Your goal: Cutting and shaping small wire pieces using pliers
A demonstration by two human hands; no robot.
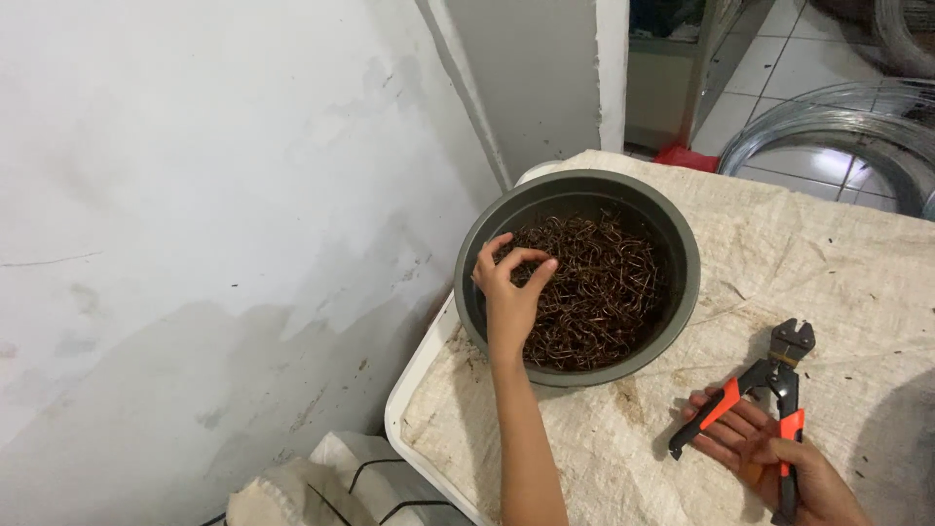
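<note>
**Rusty wire clips under the fingers, cutters in the open palm**

Rust-brown wire clips point(596, 292) fill the grey bowl point(682, 244) in one tangled heap. In the head view, the left hand point(508, 292) reaches into the bowl, thumb and fingers curled toward each other over the heap, pinching at the pieces just beneath the tips; whether a clip is actually caught between them I cannot tell. The clips look light, stiff and springy, likely to snag on each other, so a pinch on one loop at the top seems the best hold.

The right hand point(765, 443) lies palm up on the woven sack cloth point(838, 273), fingers loose and spread, with black-and-orange cutters point(769, 390) resting across them. These look heavy and rigid, best gripped by the handles.

The lower handle and wrist run out of frame; the bowl's bottom is buried.
</note>
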